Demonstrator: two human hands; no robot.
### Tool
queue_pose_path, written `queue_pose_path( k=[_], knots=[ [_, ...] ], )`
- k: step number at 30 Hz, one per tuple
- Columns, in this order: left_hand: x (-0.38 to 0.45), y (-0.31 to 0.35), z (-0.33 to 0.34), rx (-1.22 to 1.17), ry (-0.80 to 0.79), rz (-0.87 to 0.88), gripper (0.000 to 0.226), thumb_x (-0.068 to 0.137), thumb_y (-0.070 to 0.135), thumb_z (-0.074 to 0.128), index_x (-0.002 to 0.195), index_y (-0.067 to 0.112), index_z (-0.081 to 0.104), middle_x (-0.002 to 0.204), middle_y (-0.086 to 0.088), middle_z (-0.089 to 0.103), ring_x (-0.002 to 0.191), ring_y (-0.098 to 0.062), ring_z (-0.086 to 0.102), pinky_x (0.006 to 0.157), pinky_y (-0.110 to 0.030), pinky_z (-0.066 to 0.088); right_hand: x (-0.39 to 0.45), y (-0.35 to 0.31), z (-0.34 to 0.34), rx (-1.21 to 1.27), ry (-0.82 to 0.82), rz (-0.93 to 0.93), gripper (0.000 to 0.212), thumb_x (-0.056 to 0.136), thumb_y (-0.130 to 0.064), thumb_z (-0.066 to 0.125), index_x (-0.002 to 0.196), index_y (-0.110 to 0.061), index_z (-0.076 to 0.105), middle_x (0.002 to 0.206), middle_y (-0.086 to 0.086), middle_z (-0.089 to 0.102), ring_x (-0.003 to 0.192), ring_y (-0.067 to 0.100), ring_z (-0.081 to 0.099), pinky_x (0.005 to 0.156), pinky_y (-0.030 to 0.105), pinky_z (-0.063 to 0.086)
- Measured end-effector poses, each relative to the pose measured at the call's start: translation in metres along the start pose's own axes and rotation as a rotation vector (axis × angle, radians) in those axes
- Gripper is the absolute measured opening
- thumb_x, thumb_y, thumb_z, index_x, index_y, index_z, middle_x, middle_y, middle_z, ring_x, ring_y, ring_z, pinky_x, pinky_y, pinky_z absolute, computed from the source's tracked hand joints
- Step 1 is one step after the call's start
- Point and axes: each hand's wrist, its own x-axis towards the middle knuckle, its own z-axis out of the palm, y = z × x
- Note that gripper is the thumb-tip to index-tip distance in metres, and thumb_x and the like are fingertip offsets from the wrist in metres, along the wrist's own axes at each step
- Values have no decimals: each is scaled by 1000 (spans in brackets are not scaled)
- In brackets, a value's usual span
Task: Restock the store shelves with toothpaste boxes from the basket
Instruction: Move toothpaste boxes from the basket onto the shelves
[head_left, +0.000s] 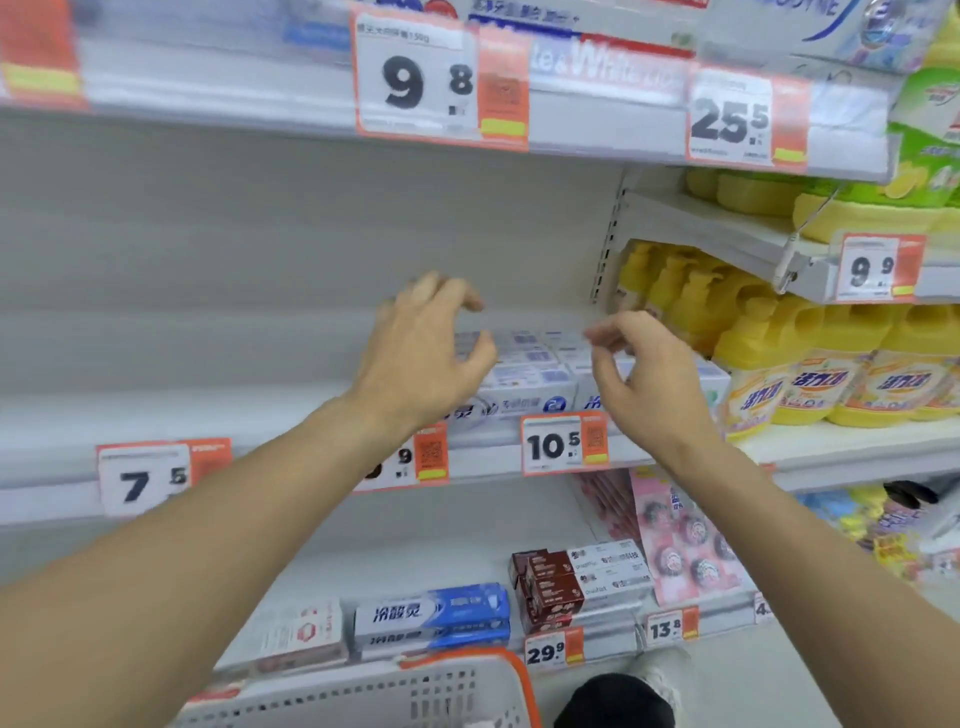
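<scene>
Several white-and-blue toothpaste boxes (530, 382) lie stacked on the middle shelf (208, 410), above the 10.5 price tag. My left hand (421, 358) hovers just in front of the stack's left end, fingers loosely curled, holding nothing. My right hand (644, 379) hovers at the stack's right end, fingers also loosely bent and empty. The white basket with an orange rim (395, 696) sits at the bottom of the view, below my arms; its contents are hidden.
The middle shelf left of the stack is bare. Yellow detergent bottles (810, 364) fill the shelf to the right. The lower shelf holds blue-white boxes (431, 616), brown boxes (550, 587) and pink packs (680, 540). More boxes sit on the top shelf (597, 67).
</scene>
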Motion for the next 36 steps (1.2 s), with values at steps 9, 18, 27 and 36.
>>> queue_pose_path(
  k=[9, 18, 27, 36],
  knots=[
    [-269, -110, -71, 57, -698, -224, 23, 90, 44, 54, 96, 25, 66, 93, 14, 60, 87, -7, 59, 80, -31, 51, -160, -146, 110, 371, -880, 172, 10, 86, -11, 70, 93, -18, 70, 77, -6, 70, 68, 5, 64, 66, 15, 48],
    [-397, -191, -94, 119, -1030, -584, 73, 92, 49, 64, 151, 17, 33, 142, -3, 46, 127, -20, 48, 104, -33, 43, -275, -209, 209, 286, -1456, 344, 35, 85, -26, 77, 115, -14, 63, 103, 1, 70, 87, 14, 63, 75, 25, 48],
    [-434, -178, -54, -59, -931, -896, 38, 86, 44, 72, 72, 24, 44, 67, 6, 48, 60, -8, 47, 48, -19, 29, -325, -221, 231, 220, -1609, 645, 48, 84, -23, 79, 123, -12, 54, 109, 10, 71, 98, 32, 70, 80, 46, 61],
    [-420, -174, -53, -227, -767, -1149, 35, 78, 29, 78, 57, 13, 55, 54, 0, 65, 49, -18, 65, 42, -30, 49, -327, -216, 226, 357, -1707, 698, 64, 82, -22, 81, 136, -17, 46, 116, 1, 64, 100, 20, 66, 81, 39, 61]
  ],
)
